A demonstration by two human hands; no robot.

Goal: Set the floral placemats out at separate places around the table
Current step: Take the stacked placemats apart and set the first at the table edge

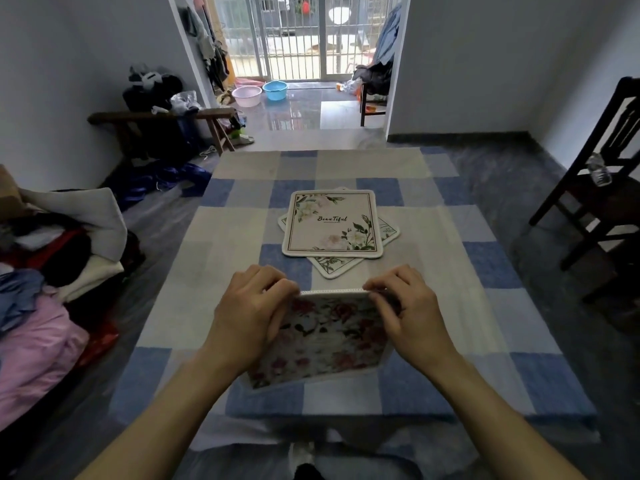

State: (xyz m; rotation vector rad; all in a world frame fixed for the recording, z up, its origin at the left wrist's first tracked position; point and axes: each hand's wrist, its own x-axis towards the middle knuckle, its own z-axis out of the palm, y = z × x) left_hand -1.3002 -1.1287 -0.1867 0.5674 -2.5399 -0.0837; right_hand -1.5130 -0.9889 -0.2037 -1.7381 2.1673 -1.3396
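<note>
At the near edge of the surface (242, 209), our left hand (249, 317) and right hand (405, 313) pinch the rose mat (329, 337); two stacked mats (334, 225) still await placing.

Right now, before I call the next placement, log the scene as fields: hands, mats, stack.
left hand: grips the far edge of the red-rose placemat, near its left corner
right hand: pinches the same edge, near its right corner
red-rose placemat: at the near side of the table, far edge raised
Beautiful placemat: table centre, lying on another
lower placemat: under it, turned cornerwise; any more below cannot be told
left to do: those two not yet set apart
</note>
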